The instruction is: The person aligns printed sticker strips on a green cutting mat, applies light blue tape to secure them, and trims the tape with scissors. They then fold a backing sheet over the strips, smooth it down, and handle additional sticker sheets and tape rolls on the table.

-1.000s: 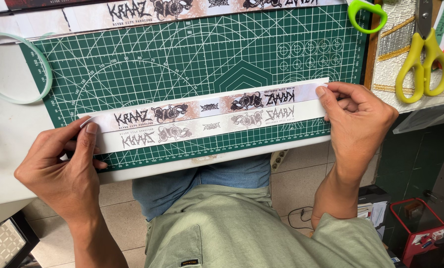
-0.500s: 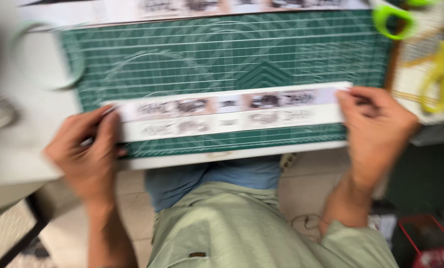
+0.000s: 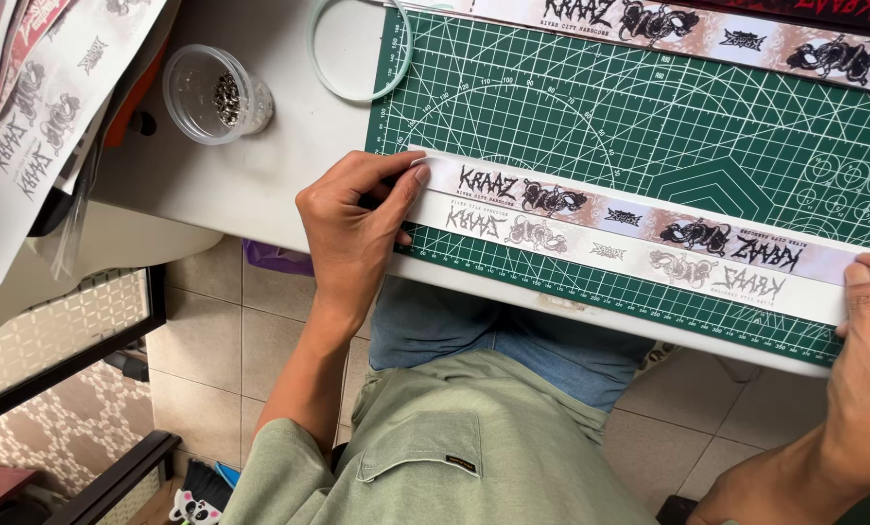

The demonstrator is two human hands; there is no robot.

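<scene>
Two hands pin one long printed paper strip (image 3: 639, 233) flat on the green cutting mat (image 3: 668, 117), near the mat's front edge. Our left hand (image 3: 352, 228) presses the strip's left end, thumb and fingers closed together on the paper. Our right hand (image 3: 868, 360) holds the right end at the frame's edge, thumb on top; the fingers under it are out of view, so we cannot tell how tightly they close.

We judge the main risk to be the strip skewing. It seems to be folded lengthwise, with mirrored print on the lower half, and if one hand slides before the other, the edges could drift apart and the crease set crooked. Pulling the ends too hard could also tear or wrinkle the thin paper.

A small clear plastic cup (image 3: 211, 94) stands on the white table (image 3: 289, 165), well apart from the strip, with a little heap of small dark metal bits at its bottom. A careless left elbow could tip it and scatter them.

A pale green ring (image 3: 318, 58) lies beside it, overlapping the mat's corner.
</scene>
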